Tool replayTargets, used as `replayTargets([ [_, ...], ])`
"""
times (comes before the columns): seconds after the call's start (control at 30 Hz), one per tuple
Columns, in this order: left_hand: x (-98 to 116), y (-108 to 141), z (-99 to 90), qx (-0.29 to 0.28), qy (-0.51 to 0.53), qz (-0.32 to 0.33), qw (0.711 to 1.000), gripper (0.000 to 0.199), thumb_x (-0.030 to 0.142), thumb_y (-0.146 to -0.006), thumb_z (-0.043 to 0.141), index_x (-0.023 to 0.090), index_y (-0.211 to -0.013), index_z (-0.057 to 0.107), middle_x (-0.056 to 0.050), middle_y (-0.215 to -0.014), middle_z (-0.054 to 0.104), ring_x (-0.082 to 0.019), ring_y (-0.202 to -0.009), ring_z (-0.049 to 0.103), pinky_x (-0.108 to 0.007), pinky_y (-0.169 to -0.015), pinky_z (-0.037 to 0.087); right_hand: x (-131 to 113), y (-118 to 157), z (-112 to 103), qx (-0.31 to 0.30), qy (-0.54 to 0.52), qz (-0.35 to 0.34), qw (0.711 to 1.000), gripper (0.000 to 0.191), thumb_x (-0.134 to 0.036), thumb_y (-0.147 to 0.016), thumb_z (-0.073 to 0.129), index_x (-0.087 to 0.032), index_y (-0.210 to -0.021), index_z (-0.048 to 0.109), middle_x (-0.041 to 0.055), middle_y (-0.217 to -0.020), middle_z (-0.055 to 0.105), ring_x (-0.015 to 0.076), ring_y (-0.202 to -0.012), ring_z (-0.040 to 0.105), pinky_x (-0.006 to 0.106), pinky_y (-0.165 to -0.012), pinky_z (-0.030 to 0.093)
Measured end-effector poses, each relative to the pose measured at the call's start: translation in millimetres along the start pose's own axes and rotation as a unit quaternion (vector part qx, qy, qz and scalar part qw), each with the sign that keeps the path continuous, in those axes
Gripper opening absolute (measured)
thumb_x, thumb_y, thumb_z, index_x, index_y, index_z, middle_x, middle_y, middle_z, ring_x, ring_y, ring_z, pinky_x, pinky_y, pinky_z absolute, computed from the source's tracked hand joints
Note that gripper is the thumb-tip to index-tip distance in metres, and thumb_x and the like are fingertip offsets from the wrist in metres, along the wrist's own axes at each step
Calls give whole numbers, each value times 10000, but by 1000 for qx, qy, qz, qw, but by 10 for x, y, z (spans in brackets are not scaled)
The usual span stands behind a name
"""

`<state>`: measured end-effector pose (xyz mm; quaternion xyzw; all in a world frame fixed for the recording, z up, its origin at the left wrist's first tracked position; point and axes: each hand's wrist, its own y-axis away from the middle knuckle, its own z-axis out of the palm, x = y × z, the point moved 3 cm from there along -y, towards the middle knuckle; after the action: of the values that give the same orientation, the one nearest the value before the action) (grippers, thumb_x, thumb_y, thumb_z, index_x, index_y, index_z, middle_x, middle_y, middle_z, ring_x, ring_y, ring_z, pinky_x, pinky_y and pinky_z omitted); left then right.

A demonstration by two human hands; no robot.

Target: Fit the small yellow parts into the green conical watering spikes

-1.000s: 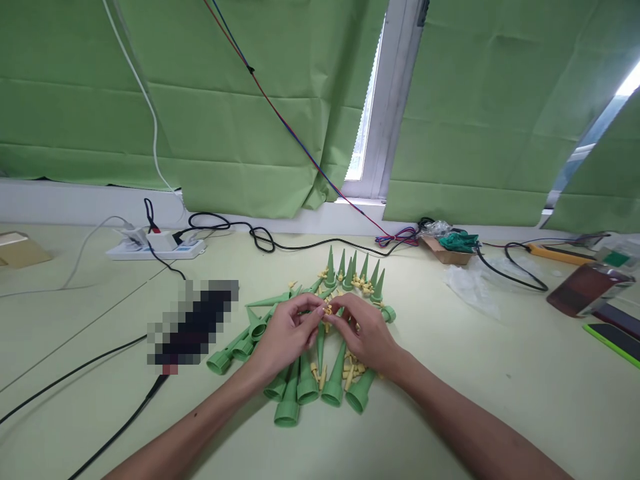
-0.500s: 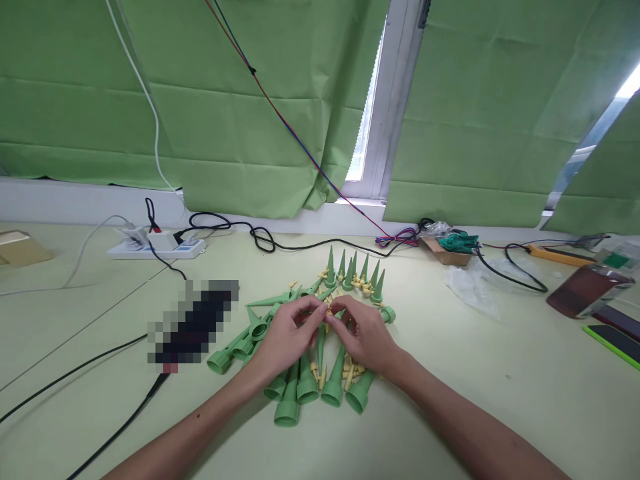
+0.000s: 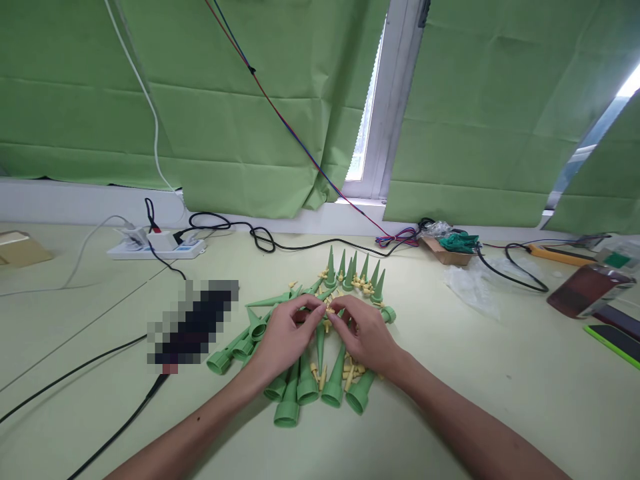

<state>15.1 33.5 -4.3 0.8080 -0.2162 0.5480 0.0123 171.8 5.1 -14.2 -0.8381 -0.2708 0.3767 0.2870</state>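
My left hand (image 3: 295, 327) and my right hand (image 3: 361, 330) meet fingertip to fingertip above a pile of green plastic spikes (image 3: 287, 407). Both pinch at a small yellow plastic piece (image 3: 329, 309), mostly covered by the fingers. Under and around the hands lie several hollow green cones with wide open ends, many pointing inward. Beyond the fingers, a row of green spikes (image 3: 379, 287) stands upright. Small yellow valve-like pieces (image 3: 350, 371) are scattered among the cones, near my right wrist and at the foot of the upright row.
A white power strip (image 3: 157, 248) with plugs sits at the back left. A blurred-out dark object (image 3: 195, 327) with a cable lies left of the pile. At right are a small cardboard box (image 3: 447, 252), a plastic bag (image 3: 473, 290), a tipped bottle (image 3: 590, 287) and a green-edged phone (image 3: 617, 343).
My fingertips have shifted slightly around the small yellow piece, with a little more of it showing between them. The cones and surrounding objects have stayed in place.
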Motion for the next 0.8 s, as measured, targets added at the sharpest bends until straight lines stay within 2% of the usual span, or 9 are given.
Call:
replayTargets([
  [0.13,27,-11,-34,48,-77,38,995,233,402,-917,523,198,-897,635,-6,-797,626,-131,-627,530,-232,-557,416,4,-24,-35,17,6,2,1000,75,-209,-951,486,-194,-981,553,43,-891,618,132,-658,550,247,-584,436],
  [0.27,71,-2,-46,75,-164,72,981,202,356,-904,536,205,-1000,629,-24,-935,620,-143,-661,557,-267,-615,457,44,-44,-81,54,10,31,998,70,-199,-949,487,-196,-968,555,33,-881,613,118,-620,529,244,-577,437],
  [0.37,57,13,-22,50,-214,78,972,280,343,-905,527,214,-1141,602,-31,-968,588,-134,-615,535,-282,-609,459,71,-51,-96,66,6,48,997,76,-198,-950,483,-194,-963,558,38,-888,610,114,-608,526,238,-549,433],
  [0.5,-1,39,20,-12,-253,66,965,382,380,-917,502,223,-1262,550,-46,-1044,560,-130,-590,518,-295,-601,459,67,-65,-100,66,14,52,996,92,-191,-947,480,-195,-959,571,36,-874,611,116,-594,512,250,-559,437],
  [0.63,-37,57,37,-40,-280,61,957,404,388,-919,488,226,-1286,535,-62,-1106,535,-162,-682,555,-300,-622,461,48,-71,-98,60,17,53,997,111,-191,-950,473,-194,-959,584,38,-875,611,123,-608,512,260,-581,440],
  [0.8,-63,64,39,-49,-272,66,959,381,373,-891,519,223,-1240,554,-65,-1080,524,-200,-787,583,-300,-644,472,51,-66,-90,56,21,54,997,112,-192,-947,479,-189,-954,591,40,-877,613,126,-617,513,266,-591,442],
])
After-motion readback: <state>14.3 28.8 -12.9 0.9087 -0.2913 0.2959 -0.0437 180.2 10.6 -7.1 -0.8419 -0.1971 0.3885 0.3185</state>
